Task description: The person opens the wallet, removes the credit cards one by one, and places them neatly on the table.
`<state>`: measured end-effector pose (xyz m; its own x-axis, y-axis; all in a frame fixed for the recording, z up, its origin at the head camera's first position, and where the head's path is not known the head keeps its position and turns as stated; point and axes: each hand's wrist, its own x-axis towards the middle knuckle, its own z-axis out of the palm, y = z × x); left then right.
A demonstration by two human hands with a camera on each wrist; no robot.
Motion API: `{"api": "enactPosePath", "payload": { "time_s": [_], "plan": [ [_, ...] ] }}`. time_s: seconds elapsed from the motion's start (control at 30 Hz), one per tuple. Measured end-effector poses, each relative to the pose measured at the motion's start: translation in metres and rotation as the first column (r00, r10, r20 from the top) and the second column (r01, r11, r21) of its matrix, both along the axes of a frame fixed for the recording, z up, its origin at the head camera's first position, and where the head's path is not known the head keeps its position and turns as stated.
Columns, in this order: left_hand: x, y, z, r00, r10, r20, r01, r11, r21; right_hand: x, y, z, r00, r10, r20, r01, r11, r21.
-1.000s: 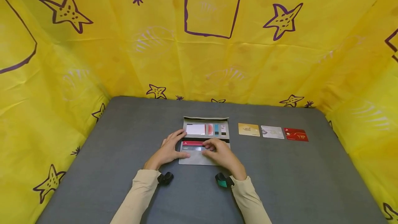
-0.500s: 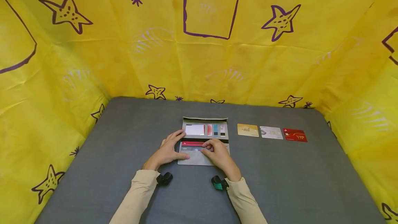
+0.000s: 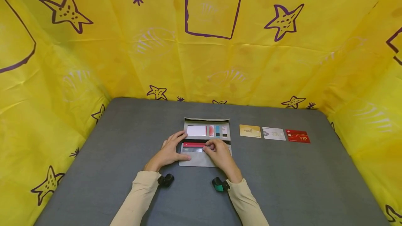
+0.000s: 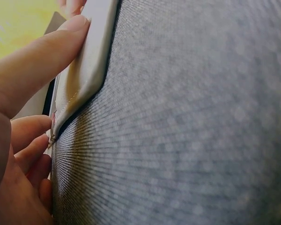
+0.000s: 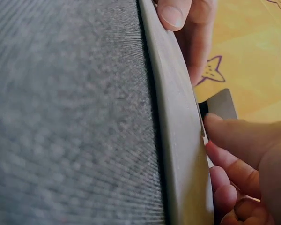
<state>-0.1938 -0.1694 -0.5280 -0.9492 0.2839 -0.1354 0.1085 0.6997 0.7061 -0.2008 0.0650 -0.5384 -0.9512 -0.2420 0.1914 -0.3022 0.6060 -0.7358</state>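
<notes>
A grey wallet point(image 3: 201, 162) lies unfolded on the dark grey table. My left hand point(image 3: 168, 151) rests along its left side, thumb pressed on the lower panel and the other fingers at the edge. My right hand point(image 3: 222, 154) is over the lower panel's right half, thumb and forefinger pinched at a grey card point(image 3: 191, 150) in the slot. Just above it shows a red card point(image 3: 193, 144). The upper panel holds a white card point(image 3: 196, 130) and several narrow coloured strips. In the right wrist view the right thumb point(image 5: 243, 136) bends over the wallet's edge.
Right of the wallet, a gold card point(image 3: 250, 131), a silver card point(image 3: 274, 133) and a red VIP card point(image 3: 297, 136) lie in a row. Yellow cloth point(image 3: 201, 69) with starfish drawings hangs behind and at both sides of the table.
My right wrist has shifted slightly left and the right fingers make small movements at the card slot. The left hand stays on the wallet's left side; the loose cards keep their places.
</notes>
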Motion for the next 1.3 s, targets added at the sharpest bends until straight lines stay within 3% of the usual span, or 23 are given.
{"api": "enactPosePath", "payload": {
  "time_s": [0.2, 0.47, 0.8, 1.3],
  "plan": [
    [0.000, 0.000, 0.001, 1.000, -0.004, -0.001, 0.004, 1.000, 0.007, -0.004, 0.001, 0.001, 0.999, 0.005, -0.035, -0.006, 1.000, -0.010],
    [0.002, -0.003, 0.000, 1.000, 0.011, -0.007, -0.010, 1.000, 0.019, -0.007, -0.004, 0.006, 1.000, 0.025, 0.000, -0.025, 0.999, 0.027],
    [-0.001, -0.001, -0.002, 1.000, -0.002, 0.004, 0.002, 1.000, 0.019, -0.013, -0.008, 0.012, 0.994, -0.079, 0.070, 0.072, 0.992, 0.101],
    [-0.001, -0.001, -0.001, 1.000, 0.005, 0.015, -0.005, 1.000, 0.005, -0.015, -0.008, 0.017, 0.988, -0.093, 0.120, 0.063, 0.970, 0.236]
  ]
}}
